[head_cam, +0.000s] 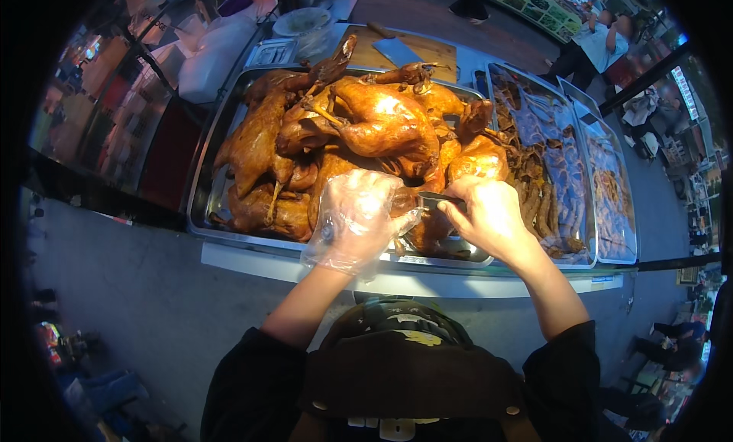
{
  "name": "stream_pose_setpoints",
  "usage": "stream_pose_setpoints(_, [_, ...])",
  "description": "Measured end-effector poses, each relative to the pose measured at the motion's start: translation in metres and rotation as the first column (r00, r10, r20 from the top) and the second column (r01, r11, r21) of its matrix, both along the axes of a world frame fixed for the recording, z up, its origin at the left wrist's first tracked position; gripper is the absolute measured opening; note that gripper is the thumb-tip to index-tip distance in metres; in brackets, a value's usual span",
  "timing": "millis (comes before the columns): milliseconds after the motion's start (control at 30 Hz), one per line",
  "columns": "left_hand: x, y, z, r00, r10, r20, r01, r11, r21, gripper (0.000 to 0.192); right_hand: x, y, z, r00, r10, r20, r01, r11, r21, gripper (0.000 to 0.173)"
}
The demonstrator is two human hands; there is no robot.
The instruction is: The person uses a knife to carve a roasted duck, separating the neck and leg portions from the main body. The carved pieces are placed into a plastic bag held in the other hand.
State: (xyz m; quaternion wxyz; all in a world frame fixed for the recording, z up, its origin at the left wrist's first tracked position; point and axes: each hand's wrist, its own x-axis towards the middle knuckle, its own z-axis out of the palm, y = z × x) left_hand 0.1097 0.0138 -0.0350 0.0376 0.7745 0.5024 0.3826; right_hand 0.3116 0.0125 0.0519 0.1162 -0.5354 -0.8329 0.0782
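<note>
My left hand [358, 218] wears a clear plastic glove. Its fingers curl over a dark brown part of a roast duck [405, 200] at the front of the heap. My right hand [489, 213] is bare and grips a small black-handled tool [438, 200]. The tool's end meets the duck part beside my left thumb; its exact kind is unclear. Several glossy roast ducks [389, 121] lie piled in a large metal tray [197, 213] before me. My left hand hides part of the ducks beneath it.
At the back, a cleaver [398, 51] lies on a wooden cutting board [358, 44]. To the right stand a metal tray [592, 213] of braised meat pieces and another food tray [634, 235]. White plastic bags [209, 64] sit back left. People [595, 44] are beyond the stall.
</note>
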Motion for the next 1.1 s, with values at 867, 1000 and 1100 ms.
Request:
stream_pose_setpoints(867, [0.015, 0.002, 0.024, 0.997, -0.008, 0.076, 0.016, 0.994, -0.106, 0.049, -0.005, -0.012, 0.016, 0.912, 0.141, 0.384, -0.315, 0.840, 0.441, 0.027])
stream_pose_setpoints(1000, [0.018, 0.001, 0.035, 0.997, 0.009, 0.083, 0.004, 0.987, -0.160, 0.047, -0.006, -0.008, 0.016, 0.906, 0.160, 0.391, -0.354, 0.792, 0.498, 0.013])
stream_pose_setpoints(1100, [0.020, 0.001, 0.037, 0.996, -0.008, 0.088, 0.022, 0.986, -0.167, 0.045, -0.007, -0.009, 0.016, 0.903, 0.162, 0.397, -0.356, 0.801, 0.482, 0.013])
